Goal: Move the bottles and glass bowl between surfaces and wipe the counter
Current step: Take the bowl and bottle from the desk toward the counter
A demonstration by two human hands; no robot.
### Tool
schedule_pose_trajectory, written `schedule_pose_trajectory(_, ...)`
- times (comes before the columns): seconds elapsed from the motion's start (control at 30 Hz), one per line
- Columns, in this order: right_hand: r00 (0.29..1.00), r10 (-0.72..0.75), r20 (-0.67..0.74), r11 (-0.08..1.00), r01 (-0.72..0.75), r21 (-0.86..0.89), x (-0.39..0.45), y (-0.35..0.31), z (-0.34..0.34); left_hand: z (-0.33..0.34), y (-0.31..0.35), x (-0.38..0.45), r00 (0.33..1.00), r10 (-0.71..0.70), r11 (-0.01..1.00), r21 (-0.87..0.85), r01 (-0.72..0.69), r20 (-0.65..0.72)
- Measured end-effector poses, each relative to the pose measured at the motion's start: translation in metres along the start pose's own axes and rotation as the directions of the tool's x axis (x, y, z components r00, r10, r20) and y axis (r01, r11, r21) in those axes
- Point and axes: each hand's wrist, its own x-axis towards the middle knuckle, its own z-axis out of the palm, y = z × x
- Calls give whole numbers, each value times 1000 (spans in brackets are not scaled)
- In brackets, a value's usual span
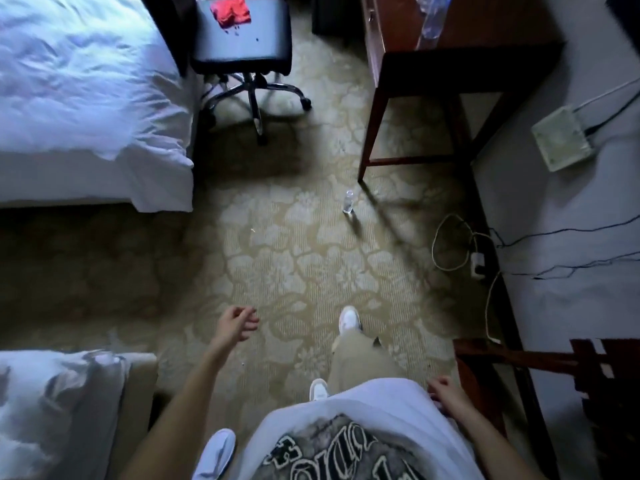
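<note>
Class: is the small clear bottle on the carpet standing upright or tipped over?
Upright. The bottle stands on its base on the carpet, cap uppermost, near the desk leg.

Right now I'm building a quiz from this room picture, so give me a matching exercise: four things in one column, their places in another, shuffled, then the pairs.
Things:
1. small bottle
2. red cloth
3. left hand
4. plastic bottle

Places:
A. on the office chair seat
B. lying on the wooden desk
C. upright on the carpet near a desk leg
D. held out empty above the carpet

Pairs: 1-C, 2-A, 3-D, 4-B
</note>
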Motion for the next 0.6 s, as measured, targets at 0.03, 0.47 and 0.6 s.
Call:
schedule_pose_trajectory(0.03,1000,-11,10,1000,11,-2,16,-31,3,-1,23,22,1000,6,1000,5,-6,-10)
schedule_pose_trajectory(0.47,943,-303,141,952,305,4,139,-556,3,-20,170,207,879,-458,885,-154,439,-129)
schedule_pose_trajectory(0.6,912,-397,101,918,393,52,158,-677,-3,-34,265,305,909,-405,908,-161,387,-99)
